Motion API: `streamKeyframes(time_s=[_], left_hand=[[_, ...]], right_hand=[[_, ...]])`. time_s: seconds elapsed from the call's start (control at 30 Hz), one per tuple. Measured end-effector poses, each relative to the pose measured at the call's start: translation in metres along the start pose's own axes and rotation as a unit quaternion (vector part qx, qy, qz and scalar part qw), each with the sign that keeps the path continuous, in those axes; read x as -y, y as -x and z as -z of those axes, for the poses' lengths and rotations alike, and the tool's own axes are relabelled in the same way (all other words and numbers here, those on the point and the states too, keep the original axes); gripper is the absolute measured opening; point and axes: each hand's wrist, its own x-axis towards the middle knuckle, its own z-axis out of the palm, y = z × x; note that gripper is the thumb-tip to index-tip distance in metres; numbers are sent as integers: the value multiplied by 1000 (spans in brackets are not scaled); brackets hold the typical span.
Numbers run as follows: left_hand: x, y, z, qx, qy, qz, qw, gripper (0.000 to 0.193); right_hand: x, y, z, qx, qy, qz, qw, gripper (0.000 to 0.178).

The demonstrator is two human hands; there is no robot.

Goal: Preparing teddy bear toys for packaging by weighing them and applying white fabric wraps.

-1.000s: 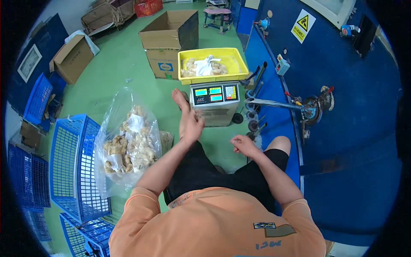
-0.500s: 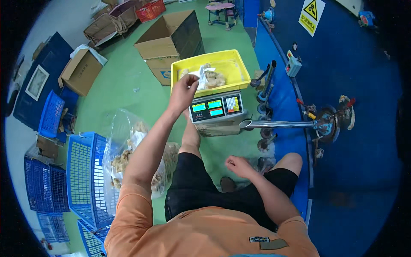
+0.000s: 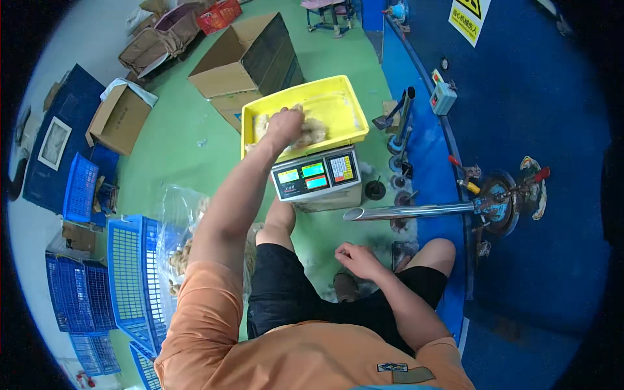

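My left hand (image 3: pixel 286 126) reaches down into a yellow plastic tray (image 3: pixel 351 125), on beige, fluffy pieces (image 3: pixel 314 132) lying in it. Its fingers are bent; the back of the hand hides what they grip, if anything. Under the tray stands a digital scale (image 3: pixel 317 174) with lit displays and a keypad. Near my right knee, my right hand (image 3: pixel 359 260) hovers with loosely curled fingers and nothing visible in them. Forward of that hand, a shiny metal tube (image 3: pixel 409 212) with a slanted end sticks out from the blue machine (image 3: pixel 552 260).
A clear plastic bag (image 3: pixel 179 224) of beige pieces sits left of my leg, beside a blue crate (image 3: pixel 130 273). Beyond the tray stands an open cardboard box (image 3: pixel 270 62). Metal tubes (image 3: pixel 404 120) stand by the machine, below a grey switch box (image 3: pixel 443 97).
My left hand has moved from above the tray's near left edge down onto the pieces inside. The view has shifted slightly. My right hand stays near my knee.
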Motion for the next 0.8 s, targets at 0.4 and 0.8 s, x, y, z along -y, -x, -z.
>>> streamKeyframes(time_s=[0.4, 0.8], left_hand=[[6, 108, 88, -291, 566, 121, 762, 26], [-80, 275, 58, 17, 988, 133, 75, 39]], right_hand=[[-10, 7, -25, -84, 20, 21, 996, 27], [81, 58, -33, -288, -247, 135, 915, 16]])
